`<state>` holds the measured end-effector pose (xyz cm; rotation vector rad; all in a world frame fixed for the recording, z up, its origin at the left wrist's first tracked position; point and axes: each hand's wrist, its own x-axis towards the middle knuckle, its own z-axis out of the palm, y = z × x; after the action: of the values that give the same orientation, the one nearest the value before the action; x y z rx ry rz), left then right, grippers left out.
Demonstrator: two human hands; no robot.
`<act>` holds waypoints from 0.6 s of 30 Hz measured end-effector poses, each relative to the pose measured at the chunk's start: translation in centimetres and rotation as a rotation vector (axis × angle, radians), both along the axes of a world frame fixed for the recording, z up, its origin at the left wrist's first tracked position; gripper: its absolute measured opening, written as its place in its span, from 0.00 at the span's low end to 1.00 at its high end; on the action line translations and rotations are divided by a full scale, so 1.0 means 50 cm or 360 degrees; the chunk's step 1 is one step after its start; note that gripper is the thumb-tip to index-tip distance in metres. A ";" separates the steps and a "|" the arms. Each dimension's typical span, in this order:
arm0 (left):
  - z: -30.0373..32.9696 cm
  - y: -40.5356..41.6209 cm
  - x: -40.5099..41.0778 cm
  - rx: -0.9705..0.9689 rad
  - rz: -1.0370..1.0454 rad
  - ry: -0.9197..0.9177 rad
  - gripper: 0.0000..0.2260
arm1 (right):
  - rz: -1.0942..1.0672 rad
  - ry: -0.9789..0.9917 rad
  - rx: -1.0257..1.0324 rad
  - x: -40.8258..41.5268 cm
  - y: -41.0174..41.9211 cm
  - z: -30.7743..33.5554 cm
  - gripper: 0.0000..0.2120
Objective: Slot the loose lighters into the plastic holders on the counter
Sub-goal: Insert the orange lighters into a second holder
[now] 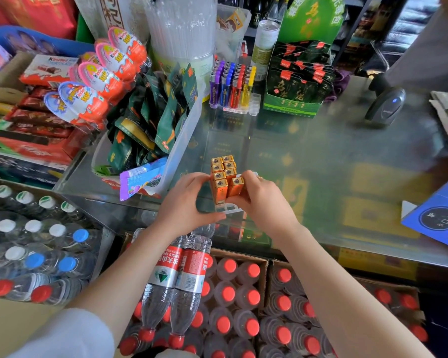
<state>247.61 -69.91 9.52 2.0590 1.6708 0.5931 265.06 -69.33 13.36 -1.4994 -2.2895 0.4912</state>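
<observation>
Nearest the person, below the front edge of the worktop (321,161), stand cartons of water bottles (243,306) with red caps, and two of them lie across the top, just under the forearms. On the glass itself, close to that front edge, sits the clear plastic holder (229,208), and both hands are on it. The left hand (185,202) curls round its left side, thumb along the front rim and fingers against the lighters. The right hand (263,196) is closed on the right side, and its fingers pinch the nearest gold lighter (235,187), which stands a little tilted in the front row.

The gold lighters (223,174) stand upright in two rows running back from the hands, metal tops up, each with a small dark hole. They are slim, squared and glossy orange-gold. I would judge them light and stiff, their polished sides rather slippery, so a pinch across the broad faces near the top looks surest. The holder seems thin and light too, likely to slide on glass unless steadied.

Beyond the holder, well back on the worktop, a second holder (239,109) carries coloured lighters (230,86) in purple, blue, red and yellow, with some slots on its right end unfilled. A green carton of tea packets (295,83) stands to the right of it, and a barcode scanner (386,104) farther right. Left of it is a bin of green snack packets (153,120), with chocolate eggs (101,81) beyond.
</observation>
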 end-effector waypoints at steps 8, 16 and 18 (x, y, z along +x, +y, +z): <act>0.005 0.000 0.002 -0.0003 -0.0007 -0.0038 0.34 | -0.0024 -0.0277 0.0145 0.011 0.010 -0.032 0.13; 0.011 0.012 0.012 -0.0045 0.0002 -0.0008 0.32 | 0.0056 -0.0159 0.0087 0.088 0.030 -0.057 0.19; 0.014 0.021 0.022 0.0009 0.0027 0.0087 0.30 | -0.0004 -0.0144 0.0067 0.095 0.043 -0.062 0.19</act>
<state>248.71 -68.88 10.22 2.0842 1.7210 0.5523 269.81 -67.16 10.28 -1.5331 -2.3511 0.3788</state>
